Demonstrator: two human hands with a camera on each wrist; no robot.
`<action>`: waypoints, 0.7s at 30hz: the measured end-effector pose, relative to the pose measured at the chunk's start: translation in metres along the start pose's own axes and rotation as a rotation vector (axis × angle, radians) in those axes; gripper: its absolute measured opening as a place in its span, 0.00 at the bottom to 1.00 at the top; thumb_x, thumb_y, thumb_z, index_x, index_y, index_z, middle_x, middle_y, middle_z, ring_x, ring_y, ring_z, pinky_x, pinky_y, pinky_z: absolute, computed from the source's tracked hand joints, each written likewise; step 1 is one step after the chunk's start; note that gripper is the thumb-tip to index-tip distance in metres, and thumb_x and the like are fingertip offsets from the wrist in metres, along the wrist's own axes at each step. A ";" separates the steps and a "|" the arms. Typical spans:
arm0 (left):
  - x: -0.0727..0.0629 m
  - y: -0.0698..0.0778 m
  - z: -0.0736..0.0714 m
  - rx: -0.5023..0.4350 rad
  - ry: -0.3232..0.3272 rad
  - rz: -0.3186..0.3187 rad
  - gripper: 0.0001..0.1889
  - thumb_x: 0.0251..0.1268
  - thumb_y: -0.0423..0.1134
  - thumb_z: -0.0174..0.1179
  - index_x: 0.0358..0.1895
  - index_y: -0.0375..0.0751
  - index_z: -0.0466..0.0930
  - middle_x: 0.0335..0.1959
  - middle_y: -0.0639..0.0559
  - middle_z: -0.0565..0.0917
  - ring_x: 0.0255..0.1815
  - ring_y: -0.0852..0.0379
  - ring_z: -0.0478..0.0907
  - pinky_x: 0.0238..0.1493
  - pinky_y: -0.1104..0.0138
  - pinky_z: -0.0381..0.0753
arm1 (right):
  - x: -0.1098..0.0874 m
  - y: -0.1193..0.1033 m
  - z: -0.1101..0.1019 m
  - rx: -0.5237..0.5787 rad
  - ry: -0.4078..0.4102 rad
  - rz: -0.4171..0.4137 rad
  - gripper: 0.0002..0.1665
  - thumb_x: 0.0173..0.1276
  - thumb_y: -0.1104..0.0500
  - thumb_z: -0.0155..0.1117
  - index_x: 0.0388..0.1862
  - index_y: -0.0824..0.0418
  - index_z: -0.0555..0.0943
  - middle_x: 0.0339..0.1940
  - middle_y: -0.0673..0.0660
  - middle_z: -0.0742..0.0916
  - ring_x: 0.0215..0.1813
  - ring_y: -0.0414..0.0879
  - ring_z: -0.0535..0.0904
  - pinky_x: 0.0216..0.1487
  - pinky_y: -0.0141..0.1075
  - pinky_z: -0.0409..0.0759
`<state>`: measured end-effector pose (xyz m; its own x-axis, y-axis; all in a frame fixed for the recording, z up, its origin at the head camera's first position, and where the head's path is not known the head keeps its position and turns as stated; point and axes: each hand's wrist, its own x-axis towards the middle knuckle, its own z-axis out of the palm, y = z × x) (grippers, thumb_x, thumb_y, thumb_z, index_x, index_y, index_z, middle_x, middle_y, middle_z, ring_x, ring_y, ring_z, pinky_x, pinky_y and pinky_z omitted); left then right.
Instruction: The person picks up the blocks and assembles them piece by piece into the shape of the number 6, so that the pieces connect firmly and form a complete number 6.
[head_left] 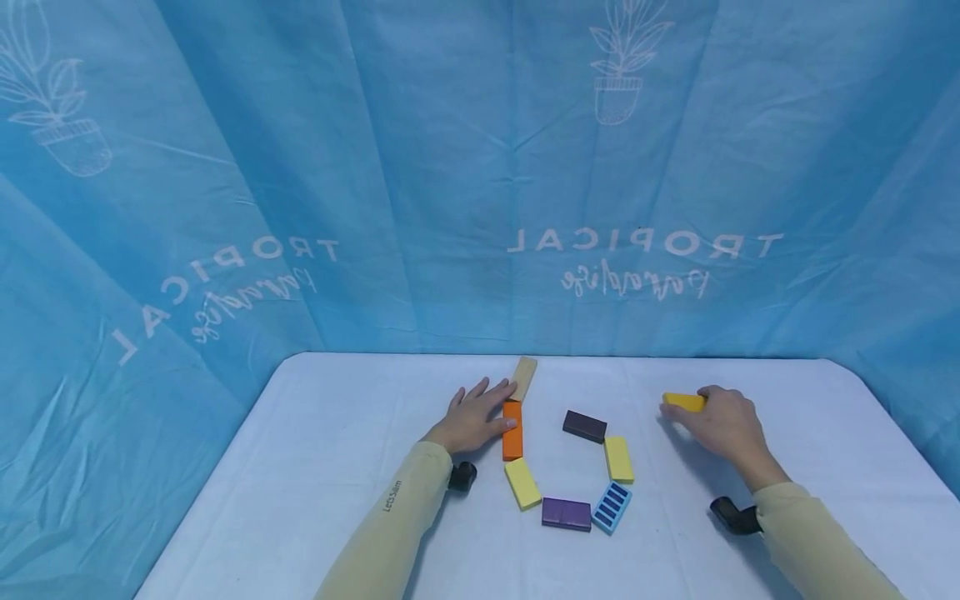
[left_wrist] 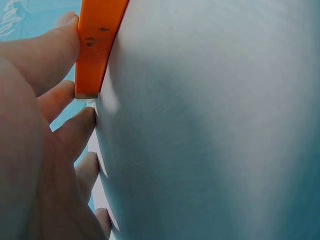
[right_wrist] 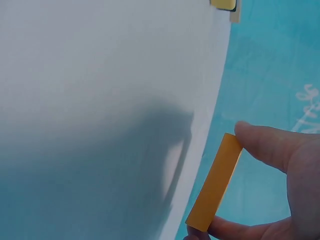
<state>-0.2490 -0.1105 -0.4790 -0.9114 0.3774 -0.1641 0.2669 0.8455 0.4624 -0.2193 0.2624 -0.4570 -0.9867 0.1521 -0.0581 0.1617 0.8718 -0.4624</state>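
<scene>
My right hand [head_left: 727,423] pinches a yellow-orange block [head_left: 684,402] between thumb and fingers, over the right part of the table; the right wrist view shows this block [right_wrist: 215,182] held by its two ends. My left hand [head_left: 472,419] lies with spread fingers at an orange block [head_left: 512,446]. Its thumb touches the orange block [left_wrist: 100,45] in the left wrist view, and the index fingertip sits by the block's far end. Beyond that end lies a bare-wood block [head_left: 527,372], close to the left fingertips.
Several blocks curve round in an open ring: a pale yellow one [head_left: 522,483], a purple one [head_left: 566,514], a blue one with dark slots [head_left: 612,507], another yellow one [head_left: 618,460] and a dark one [head_left: 585,426]. A blue printed curtain [head_left: 450,167] hangs behind the white table [head_left: 330,517].
</scene>
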 end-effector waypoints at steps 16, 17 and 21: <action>0.000 0.000 -0.001 0.011 0.003 0.003 0.34 0.76 0.57 0.53 0.80 0.57 0.56 0.81 0.58 0.56 0.83 0.48 0.44 0.79 0.45 0.36 | -0.008 -0.031 0.001 0.032 0.023 -0.053 0.51 0.63 0.39 0.70 0.64 0.81 0.70 0.53 0.78 0.77 0.47 0.64 0.73 0.46 0.54 0.81; 0.000 0.000 -0.001 0.011 0.003 0.002 0.34 0.76 0.57 0.53 0.80 0.57 0.56 0.81 0.58 0.56 0.83 0.49 0.44 0.79 0.45 0.36 | -0.009 -0.033 0.002 0.035 0.022 -0.052 0.51 0.63 0.39 0.70 0.64 0.81 0.70 0.54 0.78 0.77 0.47 0.65 0.73 0.47 0.54 0.81; 0.000 0.000 -0.001 0.012 0.000 -0.001 0.34 0.76 0.57 0.53 0.80 0.57 0.56 0.81 0.58 0.56 0.83 0.48 0.43 0.79 0.45 0.36 | -0.012 -0.042 0.004 0.049 0.014 -0.050 0.51 0.62 0.38 0.70 0.65 0.79 0.71 0.54 0.77 0.77 0.49 0.65 0.72 0.48 0.55 0.81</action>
<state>-0.2490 -0.1103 -0.4783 -0.9119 0.3762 -0.1643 0.2694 0.8504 0.4519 -0.2146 0.2222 -0.4401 -0.9930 0.1157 -0.0221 0.1109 0.8545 -0.5075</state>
